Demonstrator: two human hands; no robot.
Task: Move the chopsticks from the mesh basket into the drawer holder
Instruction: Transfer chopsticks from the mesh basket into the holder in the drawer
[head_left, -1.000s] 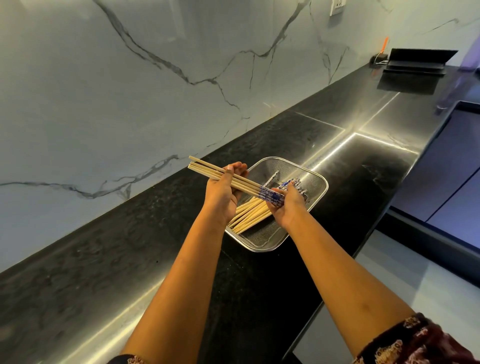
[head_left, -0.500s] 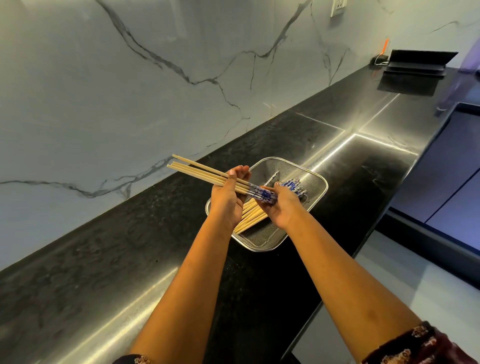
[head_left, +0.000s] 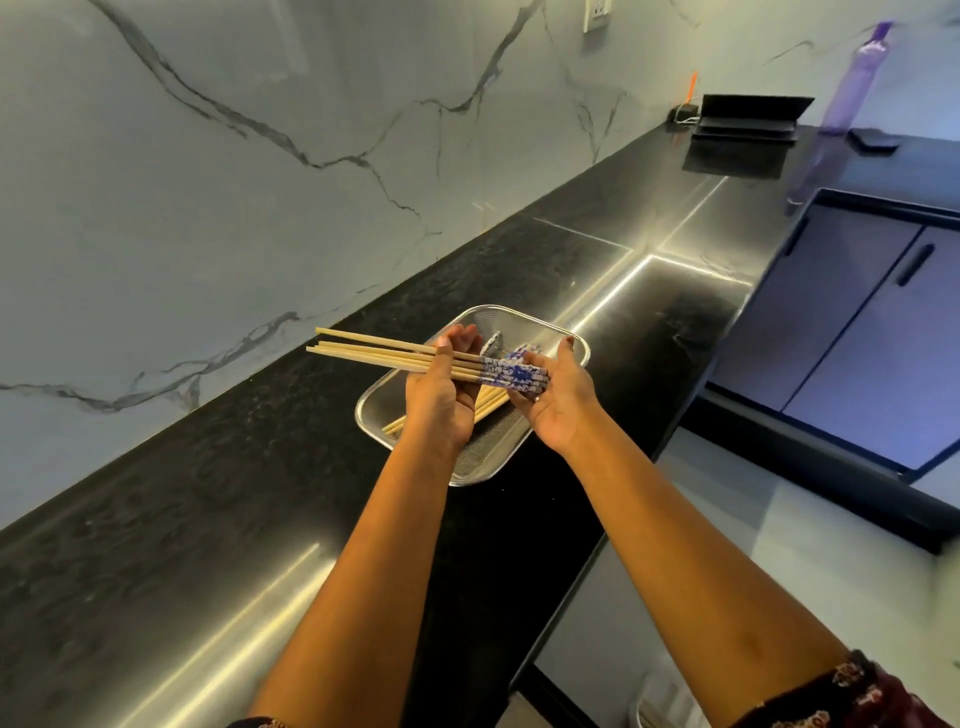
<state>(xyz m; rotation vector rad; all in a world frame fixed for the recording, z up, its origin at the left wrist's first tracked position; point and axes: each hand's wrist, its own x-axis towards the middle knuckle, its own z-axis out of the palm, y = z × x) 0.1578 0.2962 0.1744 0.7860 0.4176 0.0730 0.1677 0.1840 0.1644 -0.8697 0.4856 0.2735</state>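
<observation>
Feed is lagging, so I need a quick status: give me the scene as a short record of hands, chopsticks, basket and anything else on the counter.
left hand: gripping a bundle of chopsticks mid-length, above the basket
right hand: open, palm against the bundle's blue-patterned ends
bundle: roughly level, plain tips pointing left toward the wall
basket: on the black counter, more chopsticks lying inside
drawer holder: not in view
far counter: dark stand, purple bottle
</observation>
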